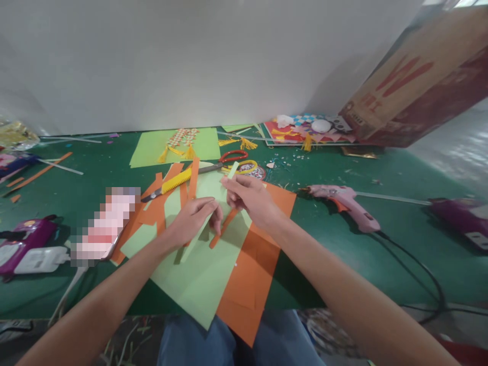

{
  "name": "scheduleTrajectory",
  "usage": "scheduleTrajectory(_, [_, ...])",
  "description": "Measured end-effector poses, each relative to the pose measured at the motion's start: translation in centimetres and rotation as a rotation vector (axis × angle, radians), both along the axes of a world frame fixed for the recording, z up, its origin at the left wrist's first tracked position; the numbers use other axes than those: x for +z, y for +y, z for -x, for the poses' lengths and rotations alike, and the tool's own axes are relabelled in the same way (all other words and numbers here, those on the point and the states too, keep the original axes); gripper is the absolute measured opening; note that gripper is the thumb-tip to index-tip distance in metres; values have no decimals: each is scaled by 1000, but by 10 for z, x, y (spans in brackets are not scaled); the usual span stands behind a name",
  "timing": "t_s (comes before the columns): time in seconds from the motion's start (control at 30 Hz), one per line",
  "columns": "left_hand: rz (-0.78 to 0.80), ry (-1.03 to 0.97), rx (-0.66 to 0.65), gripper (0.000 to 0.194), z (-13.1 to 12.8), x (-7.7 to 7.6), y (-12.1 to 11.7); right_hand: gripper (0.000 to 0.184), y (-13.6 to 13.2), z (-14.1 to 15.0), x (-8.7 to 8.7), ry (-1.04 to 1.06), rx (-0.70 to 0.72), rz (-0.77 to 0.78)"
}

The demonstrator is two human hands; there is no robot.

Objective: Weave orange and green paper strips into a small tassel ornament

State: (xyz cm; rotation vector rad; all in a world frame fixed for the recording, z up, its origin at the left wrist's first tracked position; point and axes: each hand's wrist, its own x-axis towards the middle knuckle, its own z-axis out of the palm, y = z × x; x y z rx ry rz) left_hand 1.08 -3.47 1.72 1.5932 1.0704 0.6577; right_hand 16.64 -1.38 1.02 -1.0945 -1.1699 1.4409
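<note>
An orange strip (194, 178) is seemingly grasped in the left hand (193, 217), a pale green strip (233, 169) is pinched by the right hand (249, 197), both over a green sheet (198, 290), and either (being thin) could be creased by uneven pulling.

Pale green is shared by the large sheet (190, 290) and a narrow strip (197, 238), orange by a second sheet (244, 279) and a second strip (224, 227). The counter (404, 173) is coloured dark green, the glue gun (356, 206) pink; a paper piece (304, 119) is checked blue and white.
</note>
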Motion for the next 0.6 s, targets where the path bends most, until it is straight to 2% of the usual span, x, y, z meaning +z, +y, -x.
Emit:
scheduleTrajectory(0.1, [-5, -11, 25, 32, -1, 1, 0, 43, -2, 1, 1, -24, 111, 12])
scheduleTrajectory(0.17, [-6, -19, 27, 31, -1, 0, 1, 42, -3, 3, 1, -20, 133, 4])
scheduleTrajectory(0.4, [-17, -28, -11, 32, 1, -7, 3, 44, -3, 7, -3, -3, 123, -11])
scheduleTrajectory(0.6, [7, -13, 12, 33, -3, -2, 1, 43, -6, 9, -5, 1, 101, -41])
